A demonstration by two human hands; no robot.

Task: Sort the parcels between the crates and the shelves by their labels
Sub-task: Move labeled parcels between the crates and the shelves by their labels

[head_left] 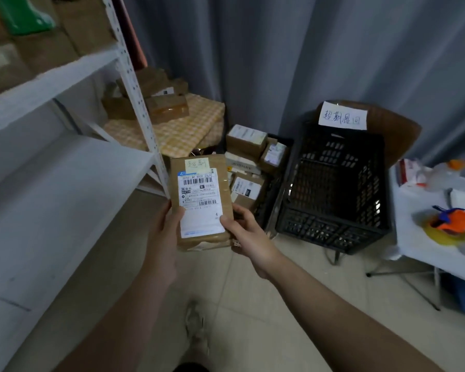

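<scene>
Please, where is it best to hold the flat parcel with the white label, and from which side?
Grip the parcel by its two long edges near its lower end, left hand from the left, right hand from the right. It is flat and narrow with the label facing up, so low thumbs leave the barcodes uncovered.

Print on parcel (202,202) label: mostly unreadable. Fingers of right hand (249,234): hidden behind parcel. Shelf boxes (46,49): blurred, cropped by top edge. White table (414,232): cut by right edge.
</scene>
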